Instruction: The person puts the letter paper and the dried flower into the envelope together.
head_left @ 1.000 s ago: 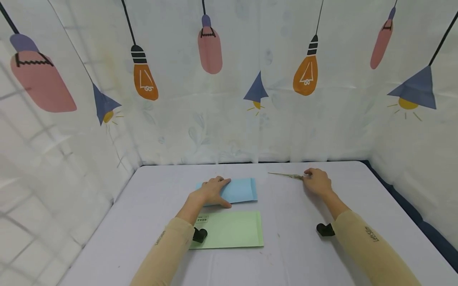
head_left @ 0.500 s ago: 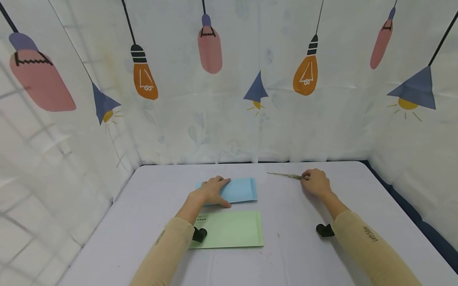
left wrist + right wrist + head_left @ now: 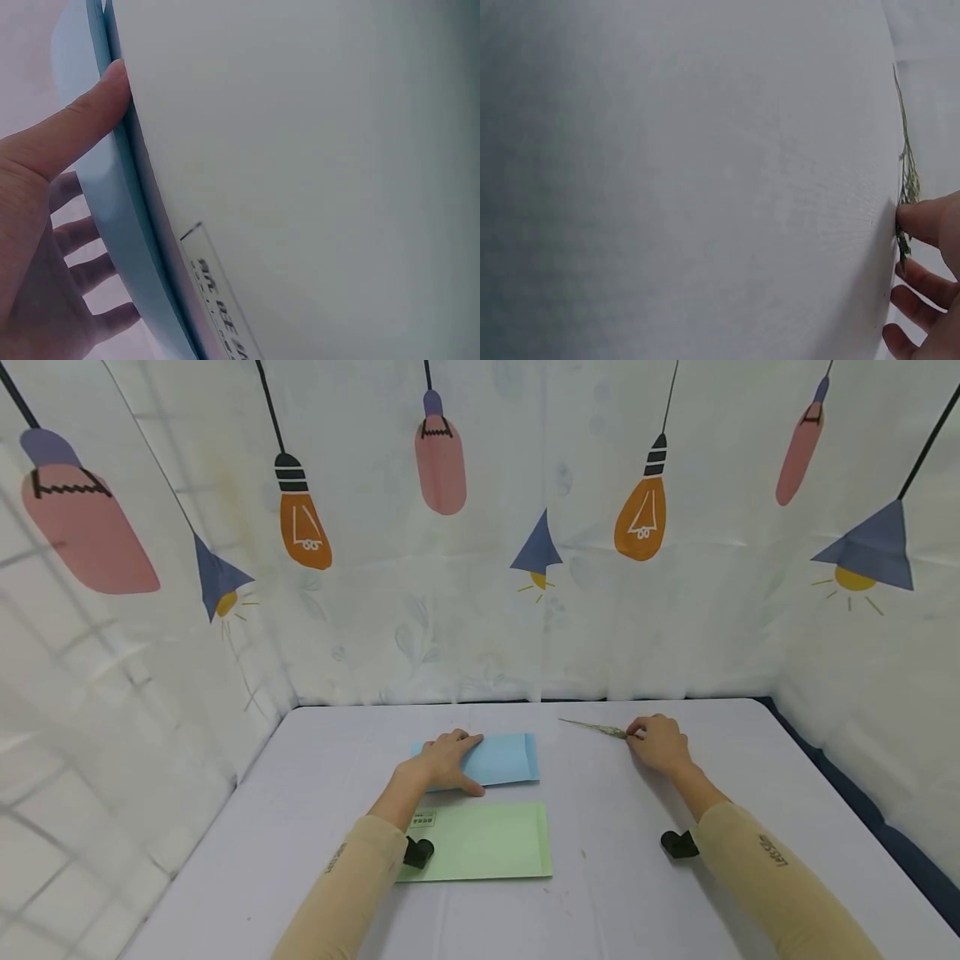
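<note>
In the head view a light blue envelope (image 3: 504, 760) lies flat on the table, a narrow strip along its right end. My left hand (image 3: 447, 762) grips it from above and covers its left part. In the left wrist view the left thumb (image 3: 97, 109) lies at its near edge, and the fingers (image 3: 94, 271) reach its far edge, their tips hidden. To the right, my right hand (image 3: 660, 743) pinches a thin sprig of dried grass (image 3: 609, 730), whose stem points left. The sprig's greenish head (image 3: 910, 184) shows by the right thumb (image 3: 922, 219).
A larger pale green envelope (image 3: 480, 843) with a small printed label lies nearer, partly under the left sleeve (image 3: 352, 885). The white-covered table (image 3: 600, 885) meets a curtain (image 3: 465, 635) printed with lamps behind. Black wrist cameras (image 3: 680, 844) hang below both wrists.
My right hand has shifted slightly left, and the sprig's stem tip has moved a little left and away. My left hand and both envelopes have stayed put.
</note>
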The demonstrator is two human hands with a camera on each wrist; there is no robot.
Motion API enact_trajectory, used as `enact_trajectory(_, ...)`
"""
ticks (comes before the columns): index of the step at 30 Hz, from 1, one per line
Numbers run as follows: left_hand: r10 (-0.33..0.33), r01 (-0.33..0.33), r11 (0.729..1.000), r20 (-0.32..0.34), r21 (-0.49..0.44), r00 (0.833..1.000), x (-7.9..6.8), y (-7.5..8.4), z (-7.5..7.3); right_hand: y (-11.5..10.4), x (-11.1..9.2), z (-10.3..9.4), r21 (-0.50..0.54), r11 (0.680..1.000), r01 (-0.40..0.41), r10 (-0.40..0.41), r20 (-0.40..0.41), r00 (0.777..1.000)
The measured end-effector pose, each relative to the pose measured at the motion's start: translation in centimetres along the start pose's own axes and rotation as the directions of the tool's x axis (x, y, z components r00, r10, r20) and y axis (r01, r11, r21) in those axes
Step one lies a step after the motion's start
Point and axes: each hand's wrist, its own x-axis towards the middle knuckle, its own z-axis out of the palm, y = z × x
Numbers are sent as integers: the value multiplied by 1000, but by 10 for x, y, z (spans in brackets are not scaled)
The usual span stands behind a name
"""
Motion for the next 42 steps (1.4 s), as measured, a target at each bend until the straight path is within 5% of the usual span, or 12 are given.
enact_trajectory(12, -6, 6, 1000, -8, -19, 1000, 0, 3, -1, -8, -6, -8, 141, 989, 41, -36, -43, 998)
enact_trajectory(25, -9, 9, 1000, -6, -25, 1000, 0, 2, 0, -19, -20, -21, 200, 974, 103, -121, 80, 989)
enact_trajectory(42, 4, -5, 1000, -8, -16, 1000, 0, -1, 1, -40, -24, -14, 288, 933, 217, -276, 184, 943)
